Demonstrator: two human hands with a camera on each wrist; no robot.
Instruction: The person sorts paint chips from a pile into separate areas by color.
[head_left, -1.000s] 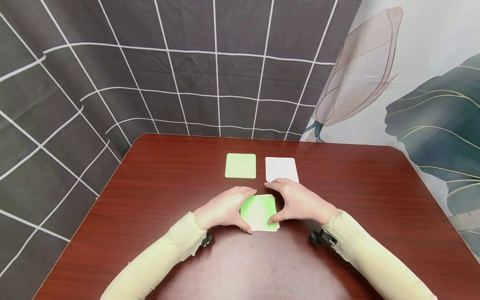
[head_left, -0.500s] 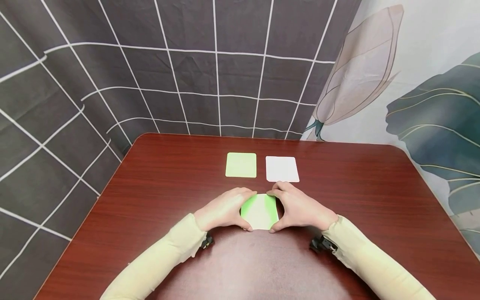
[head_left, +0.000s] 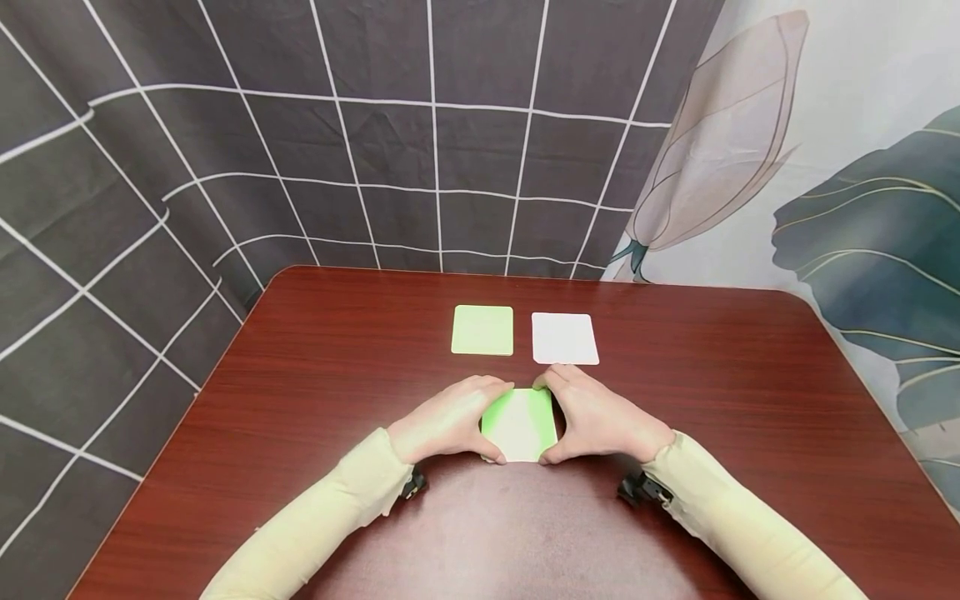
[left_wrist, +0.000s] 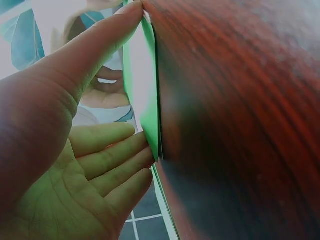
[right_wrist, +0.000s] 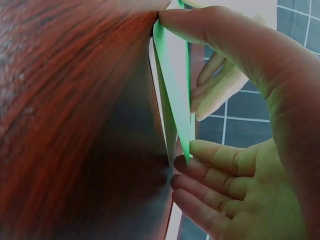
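A square card [head_left: 519, 427], green with a pale middle, lies in front of me between both hands. My left hand [head_left: 448, 419] holds its left side, thumb at the near corner and fingertips at the far one. At the right side my right hand [head_left: 606, 414] grips it the same way. In the right wrist view, the card's green edge stands slightly apart from a lower card [right_wrist: 161, 92] beneath it. The left wrist view shows the thumb [left_wrist: 131, 16] on one corner and straight fingers [left_wrist: 127, 152] against the other.
Farther back on the reddish-brown table [head_left: 345, 350] lie a light green square card [head_left: 482, 330] and a white square card [head_left: 565, 339], side by side. Dark grid-patterned cloth [head_left: 382, 142] hangs behind, with a leaf-printed cloth [head_left: 862, 225] to the right.
My right hand has drawn in from the white card, its thumb moving off the card's face to the near corner. The staggered edges at the lower right now line up more closely.
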